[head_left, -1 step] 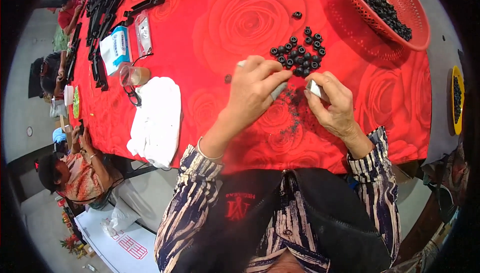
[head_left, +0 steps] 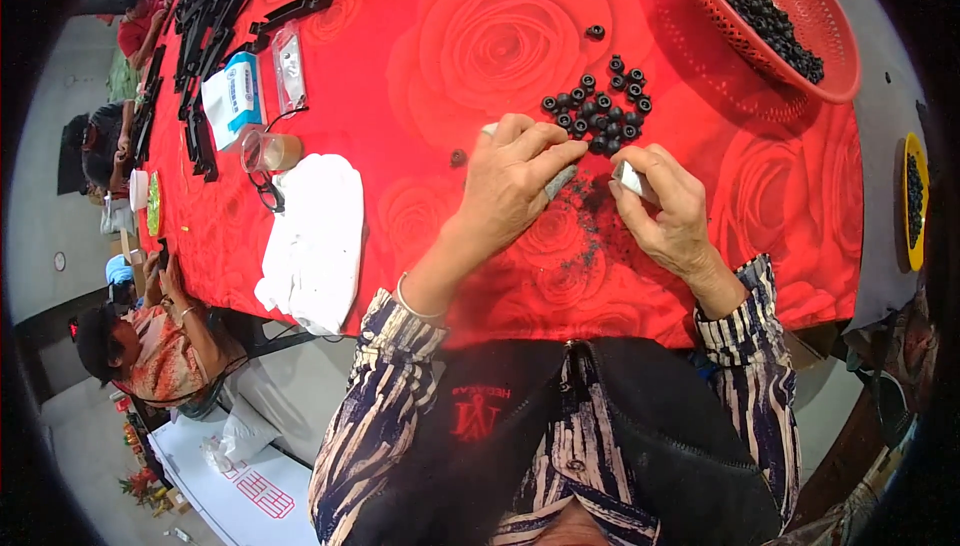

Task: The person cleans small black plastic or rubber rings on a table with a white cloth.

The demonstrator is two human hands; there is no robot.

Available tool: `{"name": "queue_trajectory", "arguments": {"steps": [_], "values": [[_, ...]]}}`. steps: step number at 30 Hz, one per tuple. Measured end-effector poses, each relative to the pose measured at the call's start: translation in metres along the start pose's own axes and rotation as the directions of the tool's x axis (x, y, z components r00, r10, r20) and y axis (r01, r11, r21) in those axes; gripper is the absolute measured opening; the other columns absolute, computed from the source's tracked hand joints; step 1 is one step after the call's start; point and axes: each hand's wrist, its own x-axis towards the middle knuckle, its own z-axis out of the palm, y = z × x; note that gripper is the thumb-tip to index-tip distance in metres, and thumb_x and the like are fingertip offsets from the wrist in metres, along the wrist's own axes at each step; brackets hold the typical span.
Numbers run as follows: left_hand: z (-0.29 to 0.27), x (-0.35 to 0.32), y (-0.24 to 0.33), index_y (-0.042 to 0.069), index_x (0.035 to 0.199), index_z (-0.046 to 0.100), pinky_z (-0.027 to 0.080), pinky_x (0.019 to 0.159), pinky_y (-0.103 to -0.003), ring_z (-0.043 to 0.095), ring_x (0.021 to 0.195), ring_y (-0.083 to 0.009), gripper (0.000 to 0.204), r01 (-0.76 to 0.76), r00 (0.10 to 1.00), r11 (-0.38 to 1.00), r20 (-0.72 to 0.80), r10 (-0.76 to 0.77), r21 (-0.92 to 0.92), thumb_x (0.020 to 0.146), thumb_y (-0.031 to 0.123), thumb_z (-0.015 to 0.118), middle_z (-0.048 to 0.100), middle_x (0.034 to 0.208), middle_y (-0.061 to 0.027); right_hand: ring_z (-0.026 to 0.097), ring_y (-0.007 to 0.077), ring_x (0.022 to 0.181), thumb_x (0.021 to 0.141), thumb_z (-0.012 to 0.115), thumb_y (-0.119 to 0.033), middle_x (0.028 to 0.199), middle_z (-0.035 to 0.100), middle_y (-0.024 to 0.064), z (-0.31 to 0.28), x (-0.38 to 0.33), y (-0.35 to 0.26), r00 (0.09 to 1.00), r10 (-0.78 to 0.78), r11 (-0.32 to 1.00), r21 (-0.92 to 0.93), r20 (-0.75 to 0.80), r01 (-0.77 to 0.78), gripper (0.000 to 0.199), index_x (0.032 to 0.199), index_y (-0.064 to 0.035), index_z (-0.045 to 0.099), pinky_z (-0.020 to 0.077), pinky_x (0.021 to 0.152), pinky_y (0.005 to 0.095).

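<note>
My left hand (head_left: pixel 512 171) is closed over the red tablecloth, its fingers bent. A grey piece (head_left: pixel 561 182) shows beneath its fingertips, and I cannot tell if it is held or wrapped on a finger. Across a small gap, my right hand (head_left: pixel 668 208) pinches a small pale grey piece (head_left: pixel 630 178) between thumb and fingers; its kind is unclear. Just beyond both hands lies a cluster of small round black parts with holes (head_left: pixel 602 114). Dark crumbs (head_left: pixel 588 236) are scattered on the cloth between and below the hands.
A red basket (head_left: pixel 845 56) of black parts stands far right, and a yellow tray (head_left: pixel 914 246) is at the right rim. Left lie a white cloth (head_left: pixel 315 246), a plastic cup (head_left: pixel 283 152), a tissue pack (head_left: pixel 243 96) and long black parts (head_left: pixel 205 36). Other people sit along the left side.
</note>
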Motion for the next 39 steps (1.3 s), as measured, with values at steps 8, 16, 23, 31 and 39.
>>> {"name": "queue_trajectory", "arguments": {"steps": [8,16,23,31,39], "values": [[0.0,-0.004,0.001,0.009,0.102,0.062,0.044,0.07,-0.035,0.054,0.086,-0.0213,0.027,0.095,0.995,0.985,-0.003,-0.096,-0.145,0.076,0.014,0.067,0.06,0.09,-0.003,0.056,0.0233,0.061,0.072,0.062,0.004,0.074,0.053,0.0114,0.0,-0.002,0.003,1.0,-0.011,1.0,0.011,0.013,0.011,0.025,0.097,-0.0001,0.057,0.0446,0.054,0.0317],[-0.007,-0.021,0.028,0.001,0.107,0.06,0.049,0.06,-0.023,0.059,0.071,-0.0098,0.023,0.591,0.674,-0.379,0.694,-0.252,-0.712,0.09,0.015,0.059,0.063,0.083,-0.0043,0.058,0.0202,0.064,0.069,0.065,0.005,0.079,0.056,0.0093,-0.003,-0.004,-0.002,0.984,-0.127,0.982,0.157,0.123,0.107,0.035,0.102,-0.001,0.061,0.0474,0.056,0.029],[0.002,-0.027,0.032,-0.001,0.101,0.063,0.05,0.062,-0.023,0.06,0.07,-0.0116,0.021,0.534,0.691,-0.507,0.695,-0.2,-0.677,0.086,0.014,0.063,0.064,0.084,-0.006,0.058,0.0177,0.067,0.06,0.069,0.006,0.082,0.058,0.0094,-0.003,-0.004,0.001,0.97,-0.203,0.97,0.164,0.136,0.18,0.039,0.098,-0.0011,0.064,0.0454,0.055,0.0259],[-0.017,-0.02,0.027,-0.003,0.096,0.064,0.05,0.064,-0.024,0.063,0.072,-0.014,0.021,0.659,0.613,-0.534,0.789,-0.026,-0.53,0.084,0.014,0.065,0.066,0.085,-0.0085,0.057,0.0222,0.061,0.056,0.075,-0.003,0.077,0.056,0.0096,-0.005,-0.004,-0.01,0.923,-0.364,0.931,0.073,0.125,0.357,0.047,0.101,0.0011,0.063,0.0454,0.051,0.0311],[-0.019,-0.017,0.033,-0.003,0.097,0.063,0.049,0.066,-0.024,0.06,0.074,-0.0121,0.02,0.691,0.588,-0.45,0.802,-0.106,-0.566,0.085,0.012,0.064,0.064,0.086,-0.0076,0.058,0.0226,0.062,0.056,0.075,-0.005,0.077,0.056,0.0094,-0.005,-0.005,-0.007,0.928,-0.341,0.94,0.056,0.152,0.336,0.051,0.105,0.0011,0.061,0.046,0.051,0.0318]]}}
